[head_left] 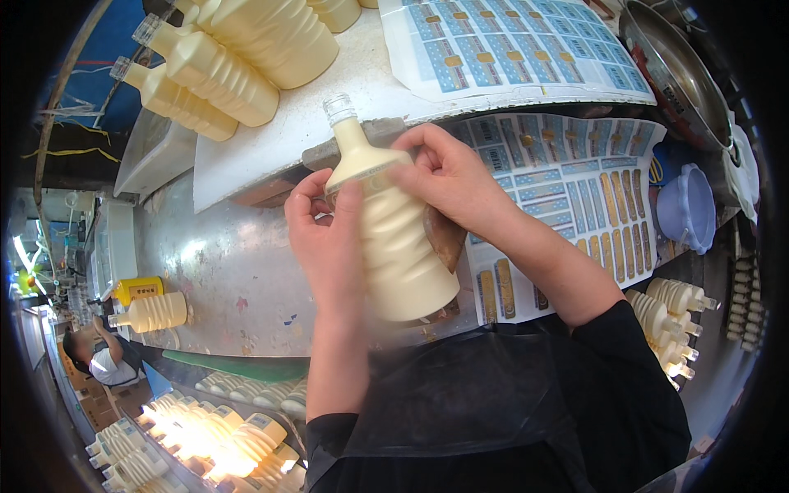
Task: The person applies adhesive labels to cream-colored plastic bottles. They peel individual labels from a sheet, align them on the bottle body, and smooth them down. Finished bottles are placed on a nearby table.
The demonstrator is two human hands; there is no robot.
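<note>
A cream-coloured ribbed bottle (394, 238) with a clear threaded neck stands tilted before me, its neck pointing away. A narrow grey-blue label strip (370, 173) lies across its shoulder. My left hand (323, 226) is closed at the bottle's left shoulder, fingers curled and thumb against the strip's left end. On the other side, my right hand (448, 172) is closed too, index finger bent and thumb pressed to the front near the strip's right end. Behind the bottle, part of a brown block (445, 237) shows.
Sheets of blue and gold labels (567, 205) lie to the right, with another label sheet (501, 49) on the white board (362, 66) above. Cream bottles (218, 70) stand far left. A purple bucket (686, 209) and metal bowl (682, 70) are at right. A person (111, 357) is at left.
</note>
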